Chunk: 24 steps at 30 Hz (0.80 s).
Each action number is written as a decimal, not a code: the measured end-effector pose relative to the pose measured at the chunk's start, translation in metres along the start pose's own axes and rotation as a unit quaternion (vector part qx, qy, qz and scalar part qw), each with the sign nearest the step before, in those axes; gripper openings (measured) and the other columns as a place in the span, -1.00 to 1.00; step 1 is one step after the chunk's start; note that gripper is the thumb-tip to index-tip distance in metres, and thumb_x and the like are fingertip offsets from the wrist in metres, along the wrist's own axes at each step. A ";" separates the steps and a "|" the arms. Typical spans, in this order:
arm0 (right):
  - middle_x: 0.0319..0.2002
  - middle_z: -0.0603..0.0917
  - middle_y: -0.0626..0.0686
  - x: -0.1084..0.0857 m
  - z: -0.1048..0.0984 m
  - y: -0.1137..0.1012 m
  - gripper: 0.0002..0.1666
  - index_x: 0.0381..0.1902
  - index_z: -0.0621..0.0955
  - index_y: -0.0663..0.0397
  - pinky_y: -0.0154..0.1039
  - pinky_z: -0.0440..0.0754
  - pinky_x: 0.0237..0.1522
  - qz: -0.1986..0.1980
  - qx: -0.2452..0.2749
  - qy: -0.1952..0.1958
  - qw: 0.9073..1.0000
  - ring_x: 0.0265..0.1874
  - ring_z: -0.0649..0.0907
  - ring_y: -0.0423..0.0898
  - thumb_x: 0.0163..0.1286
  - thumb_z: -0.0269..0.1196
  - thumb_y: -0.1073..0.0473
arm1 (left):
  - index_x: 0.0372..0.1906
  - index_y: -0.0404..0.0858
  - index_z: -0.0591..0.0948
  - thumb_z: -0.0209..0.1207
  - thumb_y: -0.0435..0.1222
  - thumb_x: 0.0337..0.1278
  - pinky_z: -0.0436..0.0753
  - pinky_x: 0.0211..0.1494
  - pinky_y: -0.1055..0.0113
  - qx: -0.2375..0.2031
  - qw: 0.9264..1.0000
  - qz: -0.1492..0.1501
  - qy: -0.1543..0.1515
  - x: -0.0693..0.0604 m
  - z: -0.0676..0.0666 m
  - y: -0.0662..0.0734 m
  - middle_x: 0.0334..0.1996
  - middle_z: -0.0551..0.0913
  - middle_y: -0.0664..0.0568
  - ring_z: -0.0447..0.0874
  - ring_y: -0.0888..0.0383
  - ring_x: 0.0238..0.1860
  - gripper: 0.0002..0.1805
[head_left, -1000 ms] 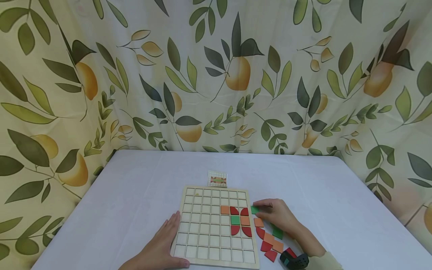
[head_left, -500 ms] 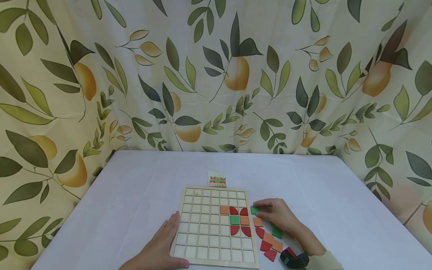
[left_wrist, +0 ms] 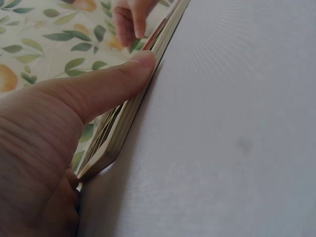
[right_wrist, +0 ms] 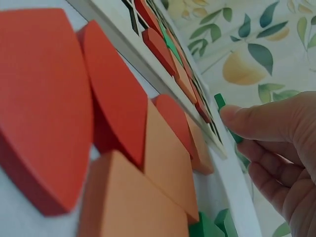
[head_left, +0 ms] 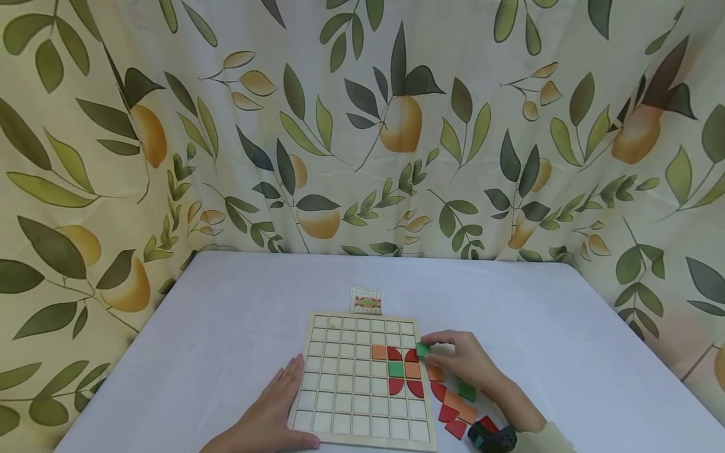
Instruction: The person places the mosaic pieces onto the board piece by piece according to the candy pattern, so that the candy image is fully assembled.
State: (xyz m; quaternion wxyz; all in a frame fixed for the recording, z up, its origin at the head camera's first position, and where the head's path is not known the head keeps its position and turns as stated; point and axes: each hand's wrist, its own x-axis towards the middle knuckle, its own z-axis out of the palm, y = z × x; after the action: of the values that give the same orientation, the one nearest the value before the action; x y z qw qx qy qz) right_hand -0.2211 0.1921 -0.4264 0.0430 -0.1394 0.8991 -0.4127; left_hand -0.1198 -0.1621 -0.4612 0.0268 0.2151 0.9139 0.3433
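R hand (head_left: 467,360) pinching green tile (head_left: 422,350) at board's (head_left: 342,401) R edge.
L hand (head_left: 274,406), fingers straight, along L edge; card (head_left: 366,301) w/ printed grid beyond.

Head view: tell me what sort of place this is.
Probably an indoor tabletop spot, perhaps screened off for a game or filming. A white table stands before a printed curtain, and on it lies a grid board with coloured tiles.
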 end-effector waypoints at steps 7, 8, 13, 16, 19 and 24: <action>-0.13 0.66 -0.03 0.002 0.007 -0.004 -0.64 -0.11 0.68 0.08 0.09 0.48 0.01 -0.054 0.001 -0.015 0.998 -0.01 0.55 0.04 0.09 0.39 0.17 | 0.39 -0.46 -0.14 0.25 0.35 -0.42 -0.48 0.22 0.67 0.002 1.000 -0.001 0.003 0.000 0.001 -0.001 0.40 -0.12 -0.27 -0.21 -0.13 0.39 0.41; -0.14 0.66 -0.04 0.002 0.008 -0.005 -0.64 -0.11 0.68 0.09 0.08 0.48 0.01 -0.061 0.002 -0.017 0.998 -0.02 0.56 0.03 0.09 0.39 0.18 | 0.39 -0.47 -0.14 0.25 0.35 -0.41 -0.48 0.22 0.67 0.005 1.000 0.002 0.006 0.000 0.001 -0.002 0.40 -0.11 -0.27 -0.20 -0.14 0.39 0.41; -0.16 0.67 -0.05 0.003 0.012 -0.008 -0.64 -0.11 0.68 0.10 0.08 0.49 0.00 -0.078 -0.001 -0.019 0.997 -0.03 0.57 0.03 0.09 0.38 0.15 | 0.38 -0.49 -0.13 0.25 0.35 -0.40 -0.46 0.23 0.66 0.005 1.000 0.011 0.012 0.000 0.001 -0.002 0.39 -0.10 -0.28 -0.19 -0.14 0.39 0.40; -0.15 0.67 -0.04 0.002 0.014 -0.011 -0.65 -0.12 0.68 0.10 0.09 0.48 0.01 -0.089 0.003 -0.021 0.996 -0.03 0.57 0.03 0.10 0.38 0.13 | 0.38 -0.48 -0.13 0.26 0.35 -0.41 -0.47 0.23 0.67 0.000 1.000 0.005 0.007 0.001 0.000 0.000 0.40 -0.10 -0.28 -0.19 -0.13 0.39 0.40; -0.15 0.67 -0.04 0.001 0.016 -0.014 -0.66 -0.13 0.68 0.10 0.12 0.46 0.02 -0.097 0.012 -0.027 0.995 -0.04 0.57 0.03 0.11 0.37 0.12 | 0.39 -0.47 -0.14 0.26 0.35 -0.44 -0.47 0.22 0.67 -0.001 1.000 -0.002 0.003 0.001 0.000 0.001 0.40 -0.11 -0.27 -0.20 -0.13 0.39 0.41; -0.15 0.65 -0.12 0.001 0.021 -0.017 -0.67 -0.13 0.69 0.03 0.15 0.42 0.05 -0.089 0.015 -0.031 0.995 -0.04 0.55 -0.03 0.10 0.38 0.10 | 0.39 -0.46 -0.14 0.26 0.35 -0.43 -0.47 0.22 0.67 -0.003 1.000 -0.001 0.000 0.001 0.001 0.001 0.40 -0.12 -0.26 -0.21 -0.12 0.40 0.41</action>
State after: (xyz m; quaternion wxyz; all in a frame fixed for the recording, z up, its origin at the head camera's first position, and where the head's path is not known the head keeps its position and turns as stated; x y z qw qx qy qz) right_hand -0.2143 0.1653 -0.4272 0.0367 -0.2307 0.8751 -0.4238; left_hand -0.1204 -0.1604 -0.4607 0.0274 0.2139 0.9131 0.3461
